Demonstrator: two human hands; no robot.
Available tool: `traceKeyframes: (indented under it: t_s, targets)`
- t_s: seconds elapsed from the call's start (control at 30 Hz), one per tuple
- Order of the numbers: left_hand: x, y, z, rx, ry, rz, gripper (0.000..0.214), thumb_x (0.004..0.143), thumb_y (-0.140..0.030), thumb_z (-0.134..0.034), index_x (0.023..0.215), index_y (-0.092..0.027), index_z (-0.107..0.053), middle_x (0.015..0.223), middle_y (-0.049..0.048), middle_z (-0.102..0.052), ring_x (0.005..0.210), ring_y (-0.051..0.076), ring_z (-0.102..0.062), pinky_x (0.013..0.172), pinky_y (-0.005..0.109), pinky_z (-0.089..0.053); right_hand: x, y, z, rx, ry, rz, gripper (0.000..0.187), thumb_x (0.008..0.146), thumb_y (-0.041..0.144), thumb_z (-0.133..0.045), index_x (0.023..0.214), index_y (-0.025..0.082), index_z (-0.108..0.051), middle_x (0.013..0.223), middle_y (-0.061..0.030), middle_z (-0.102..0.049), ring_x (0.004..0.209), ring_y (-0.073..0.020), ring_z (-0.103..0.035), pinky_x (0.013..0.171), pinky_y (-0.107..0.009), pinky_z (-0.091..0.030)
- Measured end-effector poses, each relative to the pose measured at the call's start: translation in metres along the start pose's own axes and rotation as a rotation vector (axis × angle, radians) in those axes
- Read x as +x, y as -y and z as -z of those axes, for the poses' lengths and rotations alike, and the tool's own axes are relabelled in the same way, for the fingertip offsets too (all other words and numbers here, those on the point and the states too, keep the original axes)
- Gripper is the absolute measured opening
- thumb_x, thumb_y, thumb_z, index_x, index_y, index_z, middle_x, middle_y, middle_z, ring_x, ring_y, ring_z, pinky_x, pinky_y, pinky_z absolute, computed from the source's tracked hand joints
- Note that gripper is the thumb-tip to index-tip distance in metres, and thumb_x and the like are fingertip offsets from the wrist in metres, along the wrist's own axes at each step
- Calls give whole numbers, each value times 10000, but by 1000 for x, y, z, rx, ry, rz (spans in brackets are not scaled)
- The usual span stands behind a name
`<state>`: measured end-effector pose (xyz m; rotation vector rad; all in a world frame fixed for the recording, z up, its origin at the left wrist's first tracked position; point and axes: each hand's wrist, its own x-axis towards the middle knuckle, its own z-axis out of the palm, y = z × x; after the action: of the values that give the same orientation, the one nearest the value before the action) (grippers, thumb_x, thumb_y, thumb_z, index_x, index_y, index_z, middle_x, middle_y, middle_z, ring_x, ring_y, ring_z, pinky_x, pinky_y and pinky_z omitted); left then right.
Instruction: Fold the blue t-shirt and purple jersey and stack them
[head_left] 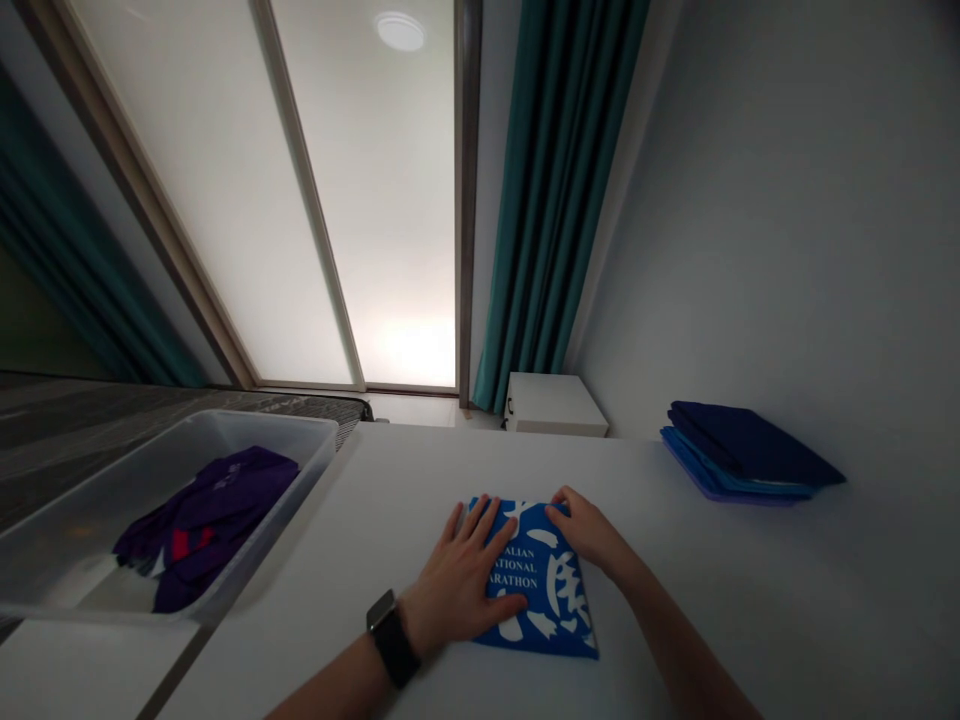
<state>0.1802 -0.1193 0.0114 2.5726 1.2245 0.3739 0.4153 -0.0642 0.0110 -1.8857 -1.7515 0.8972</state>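
Note:
A folded blue shirt (551, 595) with white lettering lies on the white table (750, 590) in front of me. My left hand (459, 580) lies flat on its left half, fingers spread, a dark watch on the wrist. Over at the shirt's far right corner rests my right hand (587, 528), fingers bent down onto the cloth and pressing it; it does not look like a grip.
A clear plastic bin (315, 455) at the left holds a crumpled purple garment (214, 515). A stack of folded dark blue clothes (746, 455) sits at the table's right. Beyond are a small white cabinet (555, 405), teal curtains and a frosted sliding door.

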Motion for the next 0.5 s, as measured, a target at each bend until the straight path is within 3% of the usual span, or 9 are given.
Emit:
traceKeyframes:
  t_s: [0.17, 0.27, 0.37, 0.4, 0.5]
  targets:
    - [-3, -1, 3, 10, 2, -18, 868, 836, -725, -497, 1536, -287, -228, 1602, 102, -211, 1460, 362, -180, 1173, 587, -105, 1, 4, 2, 147, 76, 38, 203, 842, 246, -484, 1033, 215, -547, 831, 7, -645, 787, -163, -640, 708, -264, -475]
    - [7, -2, 13, -4, -56, -8, 675, 941, -603, -415, 1516, -273, -286, 1542, 82, -368, 1415, 308, -311, 1183, 526, -147, -1, 4, 5, 290, 131, 82, 247, 821, 288, -495, 1052, 218, -542, 824, 15, -621, 756, -165, -631, 680, -275, -486]
    - [39, 1, 26, -53, -161, 68, 465, 1014, -418, -319, 1409, -218, -460, 1351, 90, -576, 1262, 261, -485, 1113, 457, -306, -2, 3, 6, 452, 158, 111, 264, 795, 353, -531, 1022, 219, -521, 818, 25, -601, 725, -162, -618, 638, -275, -485]
    - [53, 3, 29, -73, -145, 64, 434, 1014, -394, -315, 1349, -212, -524, 1282, 91, -619, 1204, 265, -525, 1065, 450, -357, -3, 2, 6, 499, 160, 115, 271, 784, 371, -548, 1008, 222, -512, 824, 26, -600, 718, -161, -614, 625, -272, -481]
    - [92, 9, 31, -212, 52, -36, 403, 1015, -371, -303, 1162, -211, -642, 1157, 75, -682, 1077, 247, -603, 965, 380, -431, -5, 1, 5, 595, 153, 112, 290, 758, 411, -596, 959, 231, -489, 861, 23, -612, 707, -155, -608, 603, -265, -467]
